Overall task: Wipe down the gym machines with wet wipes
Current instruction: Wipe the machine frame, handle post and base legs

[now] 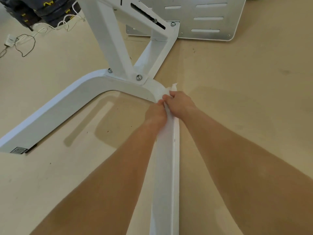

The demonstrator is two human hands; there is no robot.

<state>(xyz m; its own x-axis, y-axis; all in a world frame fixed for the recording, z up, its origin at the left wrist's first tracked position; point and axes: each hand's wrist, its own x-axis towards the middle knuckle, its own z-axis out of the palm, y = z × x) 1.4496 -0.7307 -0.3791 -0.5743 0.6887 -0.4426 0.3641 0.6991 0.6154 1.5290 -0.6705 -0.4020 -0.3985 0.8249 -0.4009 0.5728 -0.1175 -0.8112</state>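
A white gym machine frame lies low on the tan floor, its curved base tube bending from the left round to a straight bar that runs toward me. My left hand and my right hand meet on this bar just below the bend. Both grip a white wet wipe wrapped over the tube; a corner of it sticks up past my right fingers. An upright post is bolted to the base beside the bend.
A grey slotted metal footplate lies flat at the back right. Black weight plates are stacked at the back left, with white and black cables and a small adapter trailing over the floor. Damp streaks mark the floor inside the frame's curve.
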